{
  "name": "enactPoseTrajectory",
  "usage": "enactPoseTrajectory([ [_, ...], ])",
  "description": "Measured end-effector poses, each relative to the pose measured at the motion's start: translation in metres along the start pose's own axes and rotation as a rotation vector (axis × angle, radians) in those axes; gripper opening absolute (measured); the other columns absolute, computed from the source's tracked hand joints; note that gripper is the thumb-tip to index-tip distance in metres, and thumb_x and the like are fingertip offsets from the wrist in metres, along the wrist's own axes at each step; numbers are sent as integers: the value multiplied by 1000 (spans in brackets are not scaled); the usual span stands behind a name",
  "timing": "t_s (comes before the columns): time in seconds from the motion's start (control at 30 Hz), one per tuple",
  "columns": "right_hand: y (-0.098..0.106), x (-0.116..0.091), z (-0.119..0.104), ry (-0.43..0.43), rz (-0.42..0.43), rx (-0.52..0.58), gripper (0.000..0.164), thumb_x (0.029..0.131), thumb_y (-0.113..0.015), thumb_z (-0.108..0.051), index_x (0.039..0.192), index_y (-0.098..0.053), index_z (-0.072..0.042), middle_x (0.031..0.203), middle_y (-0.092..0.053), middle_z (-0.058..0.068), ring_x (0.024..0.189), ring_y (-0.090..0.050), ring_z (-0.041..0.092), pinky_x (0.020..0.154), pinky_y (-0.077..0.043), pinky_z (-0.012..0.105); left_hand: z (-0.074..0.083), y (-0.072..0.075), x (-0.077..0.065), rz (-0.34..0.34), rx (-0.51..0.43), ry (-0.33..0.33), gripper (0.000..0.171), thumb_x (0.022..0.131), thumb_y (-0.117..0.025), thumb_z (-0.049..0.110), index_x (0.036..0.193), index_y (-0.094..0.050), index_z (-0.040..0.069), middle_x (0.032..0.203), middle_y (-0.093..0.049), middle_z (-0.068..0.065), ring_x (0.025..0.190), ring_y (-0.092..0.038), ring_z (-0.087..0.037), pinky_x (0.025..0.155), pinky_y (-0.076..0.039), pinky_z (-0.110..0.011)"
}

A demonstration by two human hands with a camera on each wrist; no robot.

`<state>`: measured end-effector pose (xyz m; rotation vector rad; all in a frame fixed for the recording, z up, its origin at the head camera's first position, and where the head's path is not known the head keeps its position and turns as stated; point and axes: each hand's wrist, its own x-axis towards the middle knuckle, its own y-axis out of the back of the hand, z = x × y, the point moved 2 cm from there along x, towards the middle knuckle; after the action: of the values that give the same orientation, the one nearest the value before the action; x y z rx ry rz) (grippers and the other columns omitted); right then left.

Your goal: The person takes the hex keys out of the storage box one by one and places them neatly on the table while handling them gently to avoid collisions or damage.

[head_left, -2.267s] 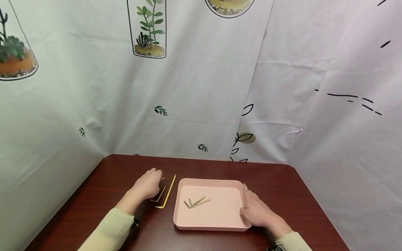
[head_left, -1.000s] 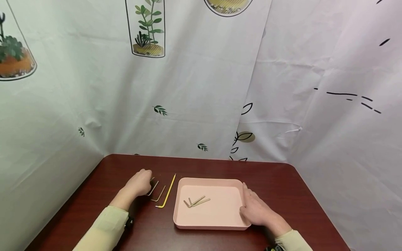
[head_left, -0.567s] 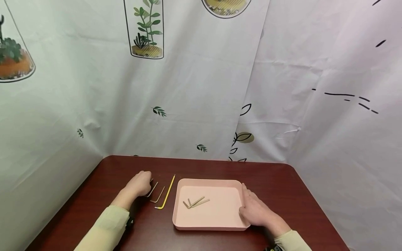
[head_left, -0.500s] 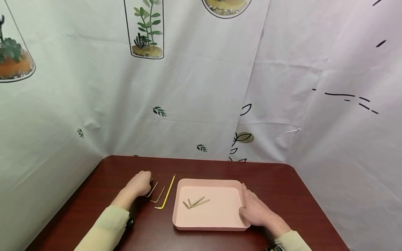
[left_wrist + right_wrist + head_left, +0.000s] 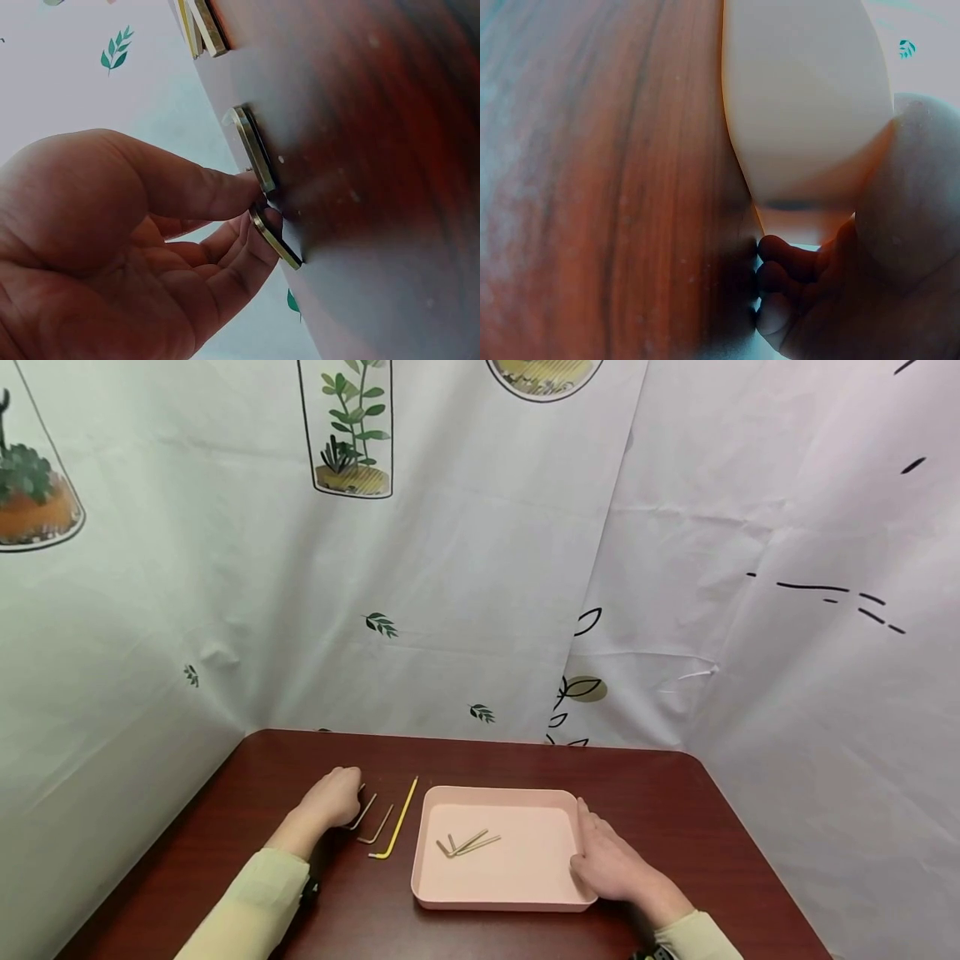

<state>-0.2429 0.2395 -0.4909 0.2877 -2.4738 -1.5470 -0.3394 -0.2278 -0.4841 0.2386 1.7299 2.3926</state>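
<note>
In the head view my left hand [image 5: 328, 800] is at the left of the table, at the leftmost of a row of L-shaped hex keys. The left wrist view shows its thumb and fingertips pinching a brass-coloured hex key [image 5: 279, 241] close to the table. Just right of that hand lie another hex key [image 5: 365, 812], a third hex key [image 5: 380, 825] and a longer yellow hex key [image 5: 400, 823]. My right hand [image 5: 611, 862] holds the right side of a pink tray [image 5: 502, 906], thumb over the rim, other fingers low along the outer wall.
Inside the tray, toward its left, two hex keys [image 5: 472, 843] lie crossed. The dark red-brown table [image 5: 360, 918] has rounded far corners. Behind it hangs a white printed curtain [image 5: 480, 568], which also closes off both sides.
My left hand has moved left along the row, from beside the third hex key to the leftmost one, uncovering the key between, and has stayed there. My right hand has kept its place on the tray.
</note>
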Motion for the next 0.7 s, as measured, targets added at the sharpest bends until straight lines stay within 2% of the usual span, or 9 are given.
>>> enactPoseTrajectory([
  [0.07, 0, 0, 0, -1, 0, -4, 90, 89, -65, -5, 164, -23, 22, 161, -43, 42, 152, -44, 51, 123, -38, 62, -6, -5, 2, 15, 21, -14, 8, 102, -59, -6, 102, -66, -3, 90, -62, -17, 76, -55, -29, 68, -47, -43],
  [0.33, 0, 0, 0, 2, -3, -2, 89, 89, -64, -4, 164, -22, 22, 161, -42, 43, 153, -43, 53, 124, -37, 63, 17, 13, -8, -13, -7, 21, 9, 100, -59, -10, 102, -66, -5, 88, -62, -16, 76, -55, -28, 69, -47, -43],
  [0.53, 0, 1, 1, 0, -17, 2, 89, 91, -64, -4, 164, -21, 23, 164, -38, 44, 155, -40, 55, 125, -34, 64, 18, 13, -9, -18, 16, 29, 9, 99, -59, -10, 100, -65, -4, 88, -61, -15, 77, -54, -28, 70, -47, -43],
  [0.7, -1, 1, 1, -3, -16, 1, 89, 91, -64, -5, 164, -21, 23, 165, -38, 44, 155, -40, 55, 125, -35, 64, 17, 14, -9, -13, -22, 37, 10, 96, -57, -10, 97, -63, -2, 84, -57, -13, 74, -52, -27, 68, -44, -42],
])
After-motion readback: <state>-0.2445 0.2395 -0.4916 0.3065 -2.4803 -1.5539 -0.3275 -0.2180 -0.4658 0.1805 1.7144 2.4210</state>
